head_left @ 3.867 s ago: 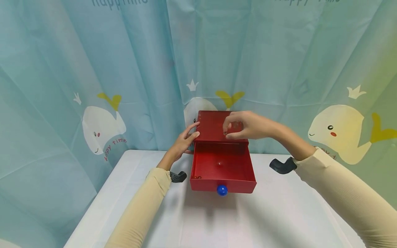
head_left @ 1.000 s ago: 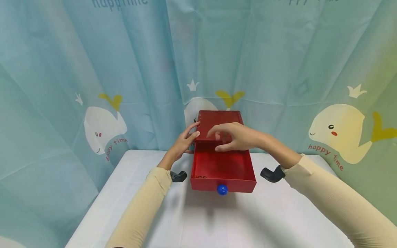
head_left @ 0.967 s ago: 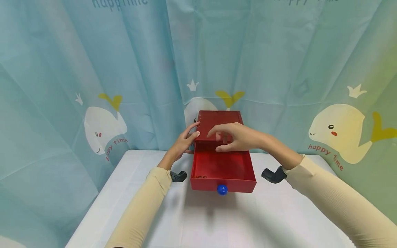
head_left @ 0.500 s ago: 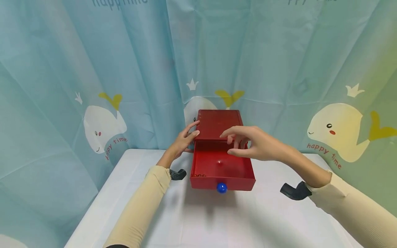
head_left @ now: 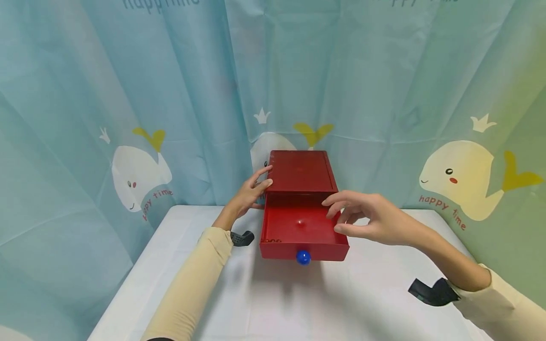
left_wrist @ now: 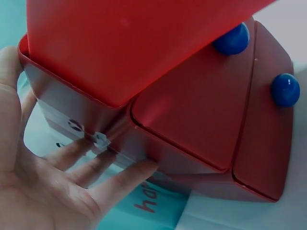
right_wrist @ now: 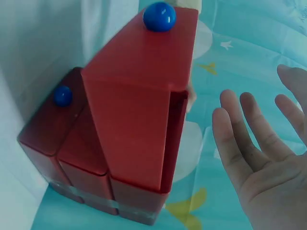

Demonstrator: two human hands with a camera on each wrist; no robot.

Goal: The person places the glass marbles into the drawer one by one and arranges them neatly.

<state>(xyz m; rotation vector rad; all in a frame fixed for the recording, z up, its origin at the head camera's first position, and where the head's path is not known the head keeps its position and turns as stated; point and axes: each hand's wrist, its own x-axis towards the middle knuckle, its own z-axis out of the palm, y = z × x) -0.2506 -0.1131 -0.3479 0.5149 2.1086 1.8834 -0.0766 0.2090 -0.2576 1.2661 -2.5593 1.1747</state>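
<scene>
Right hand spread beside drawer, touching nothing.

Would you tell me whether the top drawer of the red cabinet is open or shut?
Open: the top drawer juts forward from the red cabinet, interior exposed.

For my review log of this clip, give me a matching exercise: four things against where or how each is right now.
Things:
1. top drawer
2. left hand
3. right hand
4. blue knob

States:
A. open, beside the drawer's right wall
B. on the drawer's front panel
C. pulled out
D. resting on the red cabinet's left side

Pairs: 1-C, 2-D, 3-A, 4-B
</scene>
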